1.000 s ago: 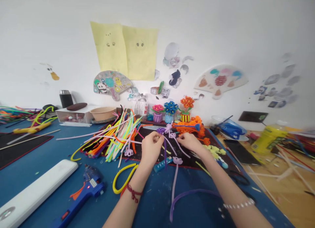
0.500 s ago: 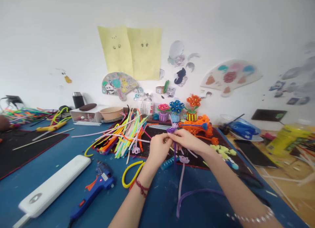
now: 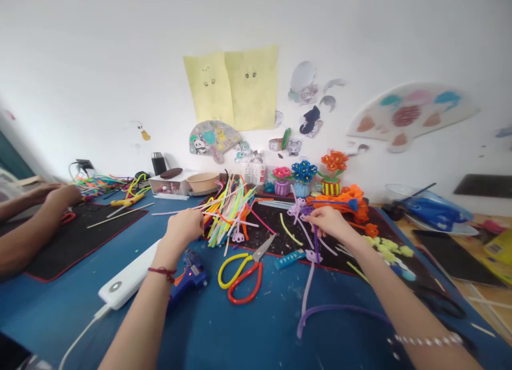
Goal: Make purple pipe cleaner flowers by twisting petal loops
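My right hand (image 3: 330, 222) pinches a dark purple pipe-cleaner flower (image 3: 306, 210), its purple stem hanging below the fingers. Lilac pipe-cleaner flowers (image 3: 296, 207) lie just beyond it, and another lilac flower (image 3: 313, 256) with a long stem lies below. My left hand (image 3: 184, 227) is at the left side of a heap of multicoloured pipe cleaners (image 3: 226, 210). Its fingers are curled closed, and what they grip, if anything, is hidden. Scissors (image 3: 251, 266) with one yellow and one red handle lie between my hands. A blue glue gun (image 3: 194, 271) lies beside my left forearm.
A white power bank-like device (image 3: 130, 282) with a cable lies at left. Another person's hands (image 3: 60, 196) rest over a black mat. Pipe-cleaner flower pots (image 3: 302, 181) stand by the wall, near orange flowers (image 3: 356, 204). A bent purple pipe cleaner (image 3: 340, 308) lies in front.
My hands have separated: the left moved left to the heap, while the right keeps the purple flower. The view turned left, bringing another person's arms into sight. The scissors are now uncovered.
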